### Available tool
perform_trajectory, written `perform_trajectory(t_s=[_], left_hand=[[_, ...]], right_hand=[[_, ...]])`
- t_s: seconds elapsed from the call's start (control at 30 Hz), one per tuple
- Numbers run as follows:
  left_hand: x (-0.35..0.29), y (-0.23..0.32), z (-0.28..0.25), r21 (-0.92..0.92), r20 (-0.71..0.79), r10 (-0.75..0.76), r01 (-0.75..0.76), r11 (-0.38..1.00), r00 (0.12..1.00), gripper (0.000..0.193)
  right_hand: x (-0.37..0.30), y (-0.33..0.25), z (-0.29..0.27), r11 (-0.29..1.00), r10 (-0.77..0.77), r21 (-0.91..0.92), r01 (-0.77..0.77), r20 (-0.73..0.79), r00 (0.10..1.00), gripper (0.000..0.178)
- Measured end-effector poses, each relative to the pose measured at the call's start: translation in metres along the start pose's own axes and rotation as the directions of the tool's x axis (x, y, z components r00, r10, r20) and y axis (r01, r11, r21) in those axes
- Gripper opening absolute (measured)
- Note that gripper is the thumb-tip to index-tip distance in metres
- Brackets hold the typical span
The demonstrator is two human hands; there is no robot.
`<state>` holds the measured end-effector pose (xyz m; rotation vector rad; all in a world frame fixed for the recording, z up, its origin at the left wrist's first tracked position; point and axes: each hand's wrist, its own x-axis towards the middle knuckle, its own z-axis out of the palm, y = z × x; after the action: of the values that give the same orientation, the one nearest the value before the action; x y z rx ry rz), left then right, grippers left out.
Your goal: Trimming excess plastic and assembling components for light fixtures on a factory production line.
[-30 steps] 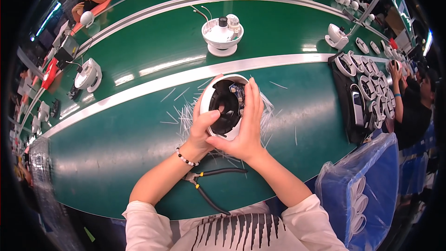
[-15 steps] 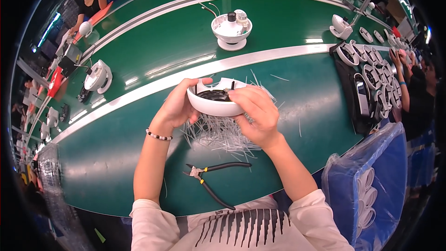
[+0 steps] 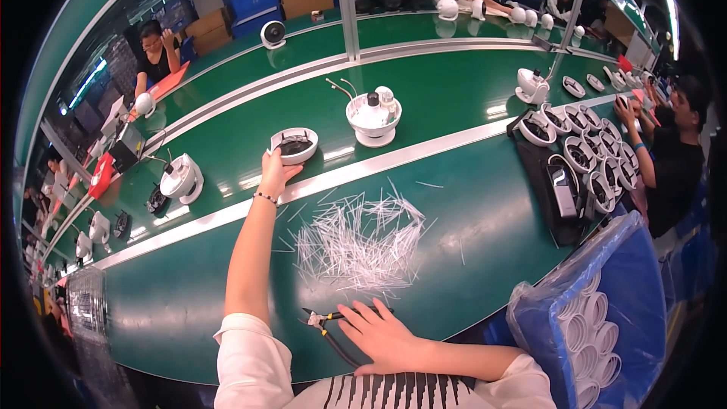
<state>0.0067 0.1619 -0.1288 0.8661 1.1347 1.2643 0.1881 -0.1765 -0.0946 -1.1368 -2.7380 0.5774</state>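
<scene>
My left hand (image 3: 277, 174) is stretched out over the far green belt, its fingers and thumb closed on the near left rim of a round white plastic housing (image 3: 307, 153) with black parts inside. Whether the housing rests on the belt, I cannot tell. My right hand (image 3: 381, 337) lies near the table's front edge, fingers spread over the black handles of a pair of diagonal cutters (image 3: 315, 320); it is not wrapped round them. Between my arms is a loose heap of thin white plastic strips (image 3: 360, 242).
A white half-dome device (image 3: 372, 117) on a base stands on the belt, beyond a metal rail (image 3: 424, 149). Several similar housings (image 3: 579, 153) crowd a black tray at right. A blue bin (image 3: 632, 295) lined with plastic holds white rings. Co-workers sit around the line.
The housing, held in both hands before, has gone forward and left over the belt in my left hand. My right hand has let go and dropped to the cutters. The view has tilted up.
</scene>
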Motion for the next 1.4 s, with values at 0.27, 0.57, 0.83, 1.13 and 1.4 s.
perform_trajectory(t_s=[0.27, 0.57, 0.83, 1.13, 1.4], left_hand=[[-0.009, 0.020, 0.007, 0.855, -0.102, 0.556, -0.213, 0.472, 0.825, 0.068], [-0.038, 0.061, 0.043, 0.691, 0.256, 0.775, -0.670, 0.272, 0.578, 0.049], [-0.045, 0.025, 0.108, 0.441, 0.459, 0.591, -0.747, 0.497, 0.664, 0.013], [-0.038, -0.050, 0.254, -0.140, 0.558, -0.307, 0.452, 0.881, 0.771, 0.058], [-0.002, -0.082, 0.320, -0.675, 0.259, -0.306, 0.398, 0.622, 0.916, 0.042]], right_hand=[[0.004, -0.016, -0.015, 0.983, 0.104, -0.162, -0.083, 0.128, 0.986, 0.102], [0.018, -0.030, -0.005, 0.944, 0.117, -0.324, -0.069, 0.131, 0.984, 0.083], [0.014, -0.016, -0.007, 0.929, 0.359, 0.014, -0.369, -0.274, 0.893, 0.045], [-0.093, 0.003, 0.027, 0.616, 0.747, 0.778, 0.125, -0.627, 0.219, 0.051], [-0.071, 0.037, 0.060, 0.852, 0.473, 0.428, -0.301, -0.876, 0.094, 0.052]])
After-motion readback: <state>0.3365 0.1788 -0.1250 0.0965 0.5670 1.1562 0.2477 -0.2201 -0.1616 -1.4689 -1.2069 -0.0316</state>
